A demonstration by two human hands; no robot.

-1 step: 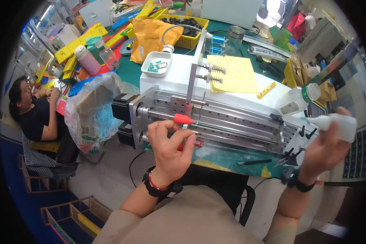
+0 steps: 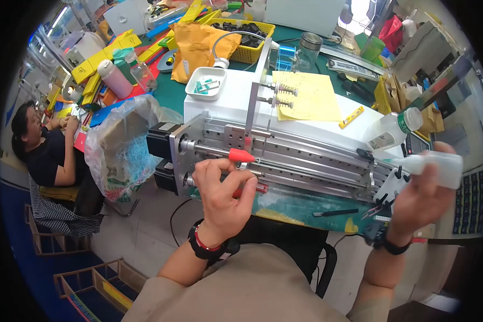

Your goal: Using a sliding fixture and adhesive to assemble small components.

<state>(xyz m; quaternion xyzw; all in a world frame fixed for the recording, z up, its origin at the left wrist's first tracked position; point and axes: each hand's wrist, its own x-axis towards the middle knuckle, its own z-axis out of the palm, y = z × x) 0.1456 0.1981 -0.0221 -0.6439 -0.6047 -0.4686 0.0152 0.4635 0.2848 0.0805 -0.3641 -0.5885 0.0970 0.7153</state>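
My left hand (image 2: 222, 196) is at the near side of a metal linear slide (image 2: 306, 155), thumb and forefinger closed together. Whatever sits between the fingertips is too small to make out. Just above them is a red cone-shaped piece (image 2: 241, 155) with a small metal ring at its tip. Another red piece (image 2: 261, 188), partly hidden by the thumb, shows beside the hand. At the right end of the slide my right hand (image 2: 421, 206) grips a translucent white squeeze bottle (image 2: 448, 170), tilted on its side, its thin nozzle pointing left.
An upright metal arm (image 2: 256, 107) with spring-loaded rods rises from the slide. Behind are a white dish (image 2: 206, 84), yellow paper (image 2: 306, 96) and a clear jar (image 2: 389, 132). A black-handled tool (image 2: 335, 213) lies on the near edge. A co-worker (image 2: 48, 145) sits at left.
My right hand and the squeeze bottle have shifted slightly left and down. My left hand and the red pieces look almost unmoved.
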